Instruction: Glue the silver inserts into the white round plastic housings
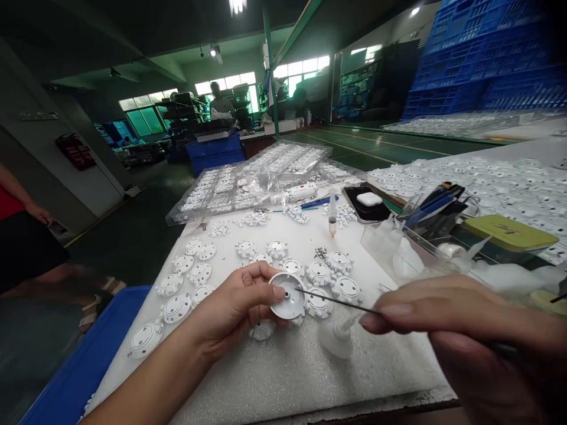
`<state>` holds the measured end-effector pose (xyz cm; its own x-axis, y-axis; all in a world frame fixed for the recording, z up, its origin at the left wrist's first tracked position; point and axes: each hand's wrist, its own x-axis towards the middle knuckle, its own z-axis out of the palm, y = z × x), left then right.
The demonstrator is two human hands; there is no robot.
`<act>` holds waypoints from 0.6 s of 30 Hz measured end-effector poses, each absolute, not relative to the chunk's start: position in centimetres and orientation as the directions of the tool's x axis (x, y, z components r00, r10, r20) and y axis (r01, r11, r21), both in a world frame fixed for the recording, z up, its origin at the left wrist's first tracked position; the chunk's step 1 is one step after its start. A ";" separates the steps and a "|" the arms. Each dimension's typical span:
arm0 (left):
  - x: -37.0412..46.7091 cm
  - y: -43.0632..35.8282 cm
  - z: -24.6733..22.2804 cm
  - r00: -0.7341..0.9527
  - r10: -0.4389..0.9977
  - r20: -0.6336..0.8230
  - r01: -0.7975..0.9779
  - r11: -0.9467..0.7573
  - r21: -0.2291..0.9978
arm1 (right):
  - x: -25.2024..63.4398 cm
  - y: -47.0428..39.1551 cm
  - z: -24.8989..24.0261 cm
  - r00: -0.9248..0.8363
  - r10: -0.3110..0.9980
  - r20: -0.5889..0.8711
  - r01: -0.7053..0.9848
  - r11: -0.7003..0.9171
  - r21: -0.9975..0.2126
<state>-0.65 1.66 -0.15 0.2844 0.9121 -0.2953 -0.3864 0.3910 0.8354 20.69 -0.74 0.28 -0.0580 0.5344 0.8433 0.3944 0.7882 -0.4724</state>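
Observation:
My left hand pinches a small white dish-shaped part by its rim, its hollow side turned up, with a small dark dot inside near the thumb. From the right, my right hand grips a thin dark rod-like tool; its tip reaches over the inside of the dish, and whether it touches cannot be made out. Below the tool stands a small translucent squeeze bottle with a slanted nozzle. Several white round parts with dark dots lie around my left hand on a white foam sheet.
Clear trays of white pieces stand at the back. A syringe, a phone with a white case on it, a bin of tools and a yellow-green tin lie rightward. A person walks at far left beside a blue bin.

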 end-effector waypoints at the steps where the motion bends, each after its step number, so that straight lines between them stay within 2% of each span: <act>1: -0.6 1.6 -0.1 0.287 0.912 -0.292 -0.381 0.389 0.839 | 20.5 -0.9 0.6 -0.059 0.566 0.822 0.385 0.773 -0.504; 5: -0.6 1.3 0.0 0.320 0.909 -0.267 -0.371 0.379 0.848 | 19.9 -1.4 1.2 -0.111 0.659 0.744 0.444 0.702 -0.557; 11: -0.5 0.9 0.2 0.364 0.898 -0.247 -0.389 0.387 0.836 | 20.0 -0.7 0.8 -0.163 0.594 0.788 0.436 0.760 -0.483; 14: -0.5 0.9 0.2 0.359 0.899 -0.249 -0.396 0.389 0.832 | 20.3 -0.5 0.6 -0.165 0.649 0.742 0.430 0.725 -0.538; 18: -0.6 1.1 0.2 0.353 0.899 -0.258 -0.382 0.390 0.838 | 21.8 -0.8 -0.3 -0.133 0.631 0.765 0.368 0.748 -0.553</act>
<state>-0.56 1.06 0.17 0.3527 0.8994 -0.2581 -0.3819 0.3901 0.8378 21.79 -0.77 -0.29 -0.1327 0.6307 0.7646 0.3680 0.7477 -0.5528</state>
